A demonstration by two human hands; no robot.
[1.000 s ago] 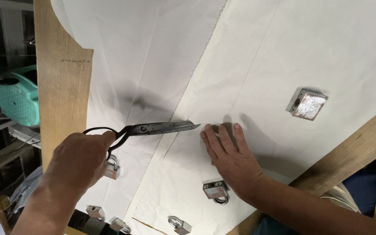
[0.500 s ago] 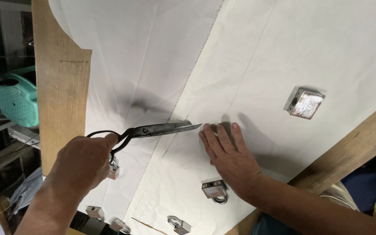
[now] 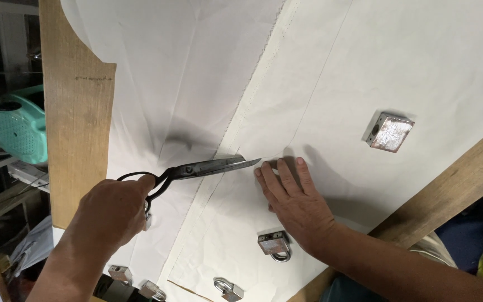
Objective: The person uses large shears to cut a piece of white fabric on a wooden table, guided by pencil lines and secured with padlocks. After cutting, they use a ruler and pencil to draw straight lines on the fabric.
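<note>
1. Wooden worktable (image 3: 76, 128) under spread white fabric (image 3: 331, 78), edge boards bare at left and near right; teal plastic basket (image 3: 15, 126) off to the far left.
2. Left hand (image 3: 110, 215) closed through the loop handles of black tailor's scissors (image 3: 197, 169), thumb side up, held firmly.
3. Blades nearly together, tip pointing right toward the fingertips of the right hand (image 3: 292, 196); long axis running left to right, tilted slightly up at the tip.
4. Right hand flat and spread, gripping nothing, pressing the cloth down just right of the scissor tip, beside the selvedge strip (image 3: 252, 95).
5. Probably heavy, rigid steel scissors, best taken by the loops, away from the sharp edges.
6. Cloth likely light, limp and prone to sliding or puckering; best steadied by a flat palm near the cut line.
7. Outward: rusty padlock (image 3: 275, 246) just near the right wrist, more padlocks (image 3: 227, 289) along the near edge, square metal block (image 3: 389, 131) far right, all resting on the fabric as weights.
</note>
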